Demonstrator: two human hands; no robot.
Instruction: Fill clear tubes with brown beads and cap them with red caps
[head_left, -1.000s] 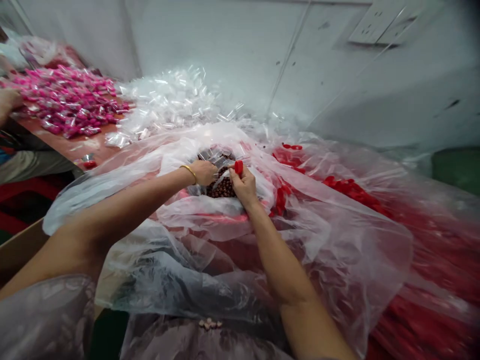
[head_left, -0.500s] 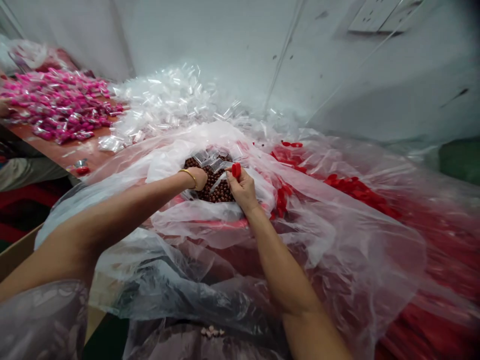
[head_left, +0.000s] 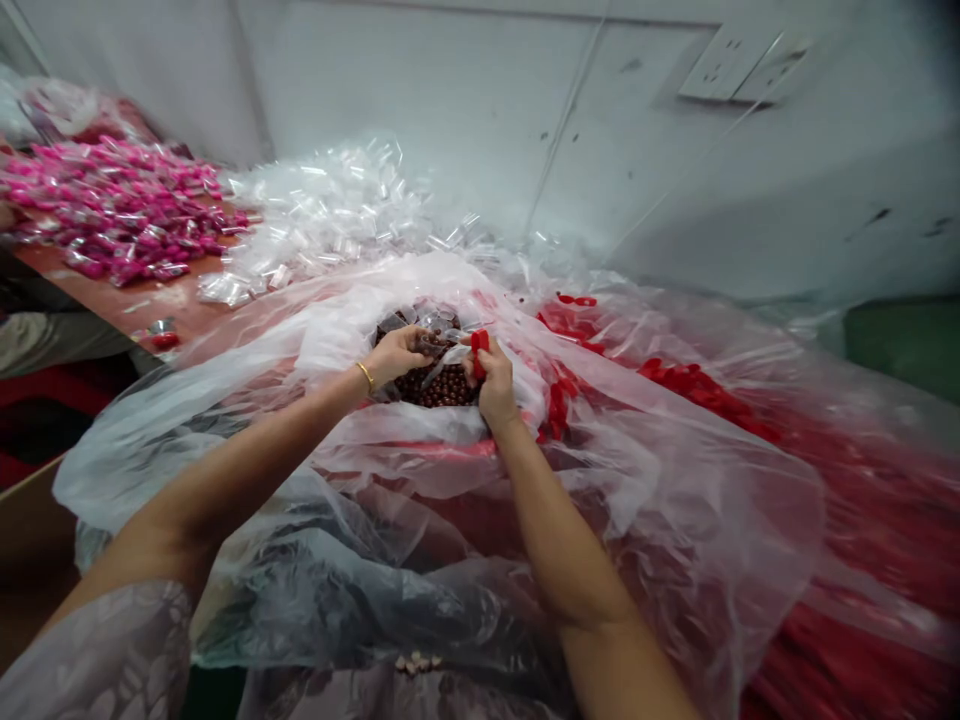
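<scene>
Brown beads (head_left: pixel 450 388) fill the opening of a whitish plastic bag (head_left: pixel 337 330), with small clear pieces (head_left: pixel 439 316) lying on them at the back. Above the beads, my left hand (head_left: pixel 397 357), with a gold bangle at the wrist, is closed in a pinch on some brown beads. Facing it, my right hand (head_left: pixel 493 378) is closed on a red piece (head_left: pixel 480 345). A clear strip runs between the two hands, at the fingertips of my right hand.
Pink wrapped items (head_left: pixel 127 210) are heaped on the reddish table (head_left: pixel 180 300) at the left, with clear packets (head_left: pixel 322 215) beside them. Red pieces (head_left: pixel 697 390) lie under plastic sheeting at the right. Another person's leg shows at the left edge. A wall stands behind.
My left hand has risen out of the beads, with some now between its fingers. My right hand has shifted slightly to the right, still holding the red piece. The view has tilted slightly.
</scene>
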